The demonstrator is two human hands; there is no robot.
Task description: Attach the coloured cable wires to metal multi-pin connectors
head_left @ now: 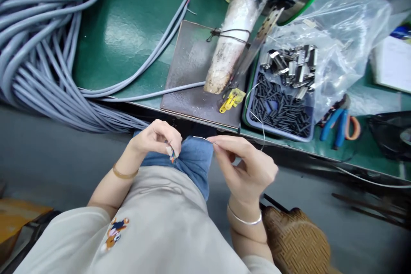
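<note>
My left hand [162, 137] is closed on the end of a cable with thin coloured wires [172, 157] poking out below the fingers. A small whitish piece shows beside those wires; its kind is hard to make out. To the right, my right hand [245, 165] pinches a thin silvery wire [201, 138] between thumb and forefinger, its tip pointing left towards my left hand. The two hands are apart, held over my lap in front of the bench edge. Most of the cable in my left hand is hidden by the fingers.
Thick grey cables [48, 51] heap at the left of the green bench [128, 21]. A brown board [192, 60] lies under a white wrapped tube [231, 43] and a yellow clip [231, 100]. A tray [303, 137] holds black sleeves and metal connectors. Blue-handled pliers [341, 128] lie right.
</note>
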